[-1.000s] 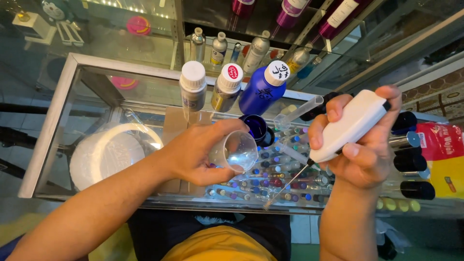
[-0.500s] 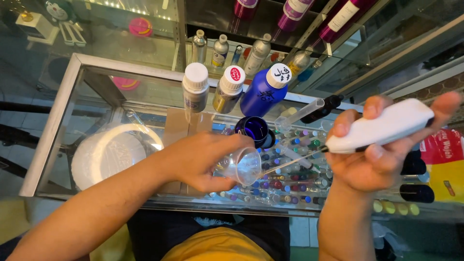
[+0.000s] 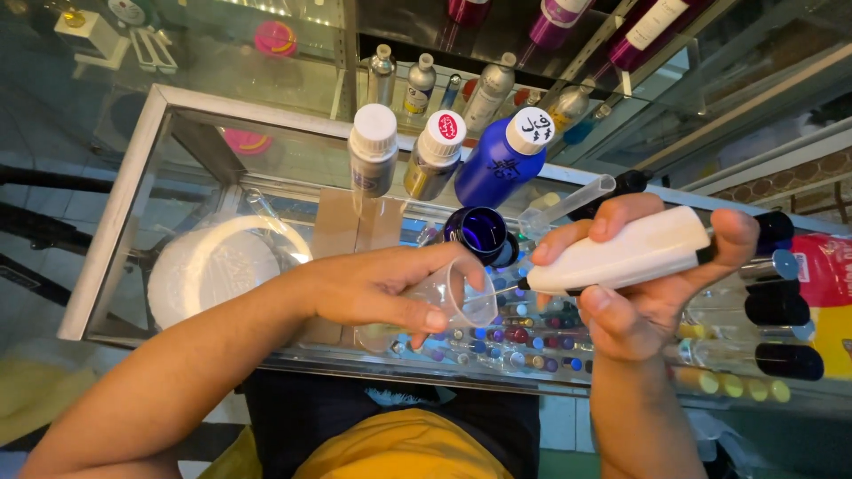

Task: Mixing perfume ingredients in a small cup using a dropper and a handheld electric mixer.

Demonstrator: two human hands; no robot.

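Glass-topped, the display surface (image 3: 160, 168) is carrying capped bottles (image 3: 435, 160) while we are working above it. Our left hand (image 3: 373, 288) is wrapping around a small clear cup (image 3: 448, 297), tilted sideways; it looks light, thin and easily crushed, so we are holding its wall gently. Our right hand (image 3: 639, 284) is gripping a white handheld mixer (image 3: 621, 255) by its stiff body, its thin wand entering the cup.

The small clear plastic cup (image 3: 446, 297) looked smooth and glossy, and the white handheld stirrer (image 3: 621, 254) had a matt plastic body with a thin metal shaft. The blue bottle (image 3: 502, 167) showed a satin metallic finish beneath a white plastic cap, standing on the reflective glass countertop (image 3: 266, 182).
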